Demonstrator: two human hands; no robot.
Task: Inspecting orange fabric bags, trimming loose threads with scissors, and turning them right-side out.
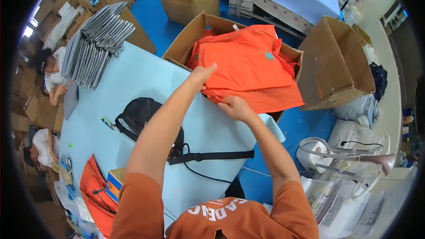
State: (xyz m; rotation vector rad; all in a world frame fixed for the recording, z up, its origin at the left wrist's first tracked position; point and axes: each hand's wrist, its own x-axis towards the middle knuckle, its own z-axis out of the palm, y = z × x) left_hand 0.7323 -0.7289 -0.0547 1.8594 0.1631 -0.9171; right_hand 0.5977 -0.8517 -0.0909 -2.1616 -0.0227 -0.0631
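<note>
A stack of folded orange-red cloth pieces [243,62] fills an open cardboard box [180,49] at the far side of the table. The top piece carries a small green patch and hangs over the box's near edge. My left hand [201,78] is at the cloth's left edge, fingers apart, one stretched out over the fabric; its underside is partly hidden. At the near edge of the cloth, my right hand [237,108] is closed, pinching the hem between thumb and fingers.
On the light-blue table [133,75] lie a black mesh bag [141,114] with a strap and a stack of grey folded pieces [95,46]. An empty carton [325,68] stands right of the box, a steamer [315,152] below it. Two people sit at the left.
</note>
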